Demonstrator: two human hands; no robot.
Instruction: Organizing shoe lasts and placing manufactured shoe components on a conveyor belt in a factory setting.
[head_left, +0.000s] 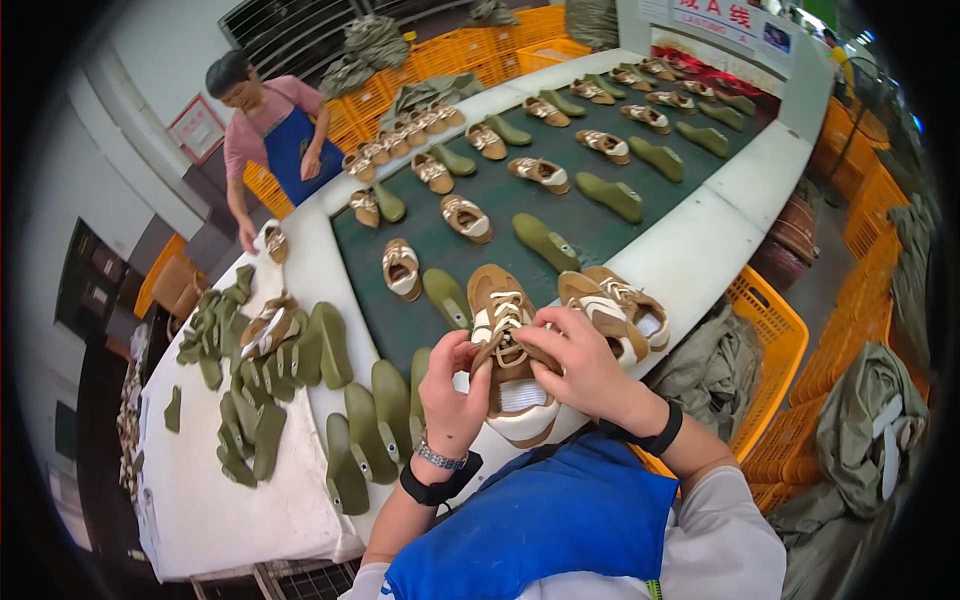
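I hold the tan shoe (510, 350) at the near worktop (700, 250) edge. My left hand (452, 385) fingers pinch its laces; my right hand (585, 365) fingers pinch the lace end. Olive shoe lasts (350, 440) lie just left.

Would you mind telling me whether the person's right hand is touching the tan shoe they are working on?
Touching. The head view shows the right hand lying over the tan shoe, fingers on its laces, with the left hand gripping its other side.

Upper left wall: small white sign (196, 128), red frame, tilted. Top right: long white banner (715, 18), red characters, blue patch.
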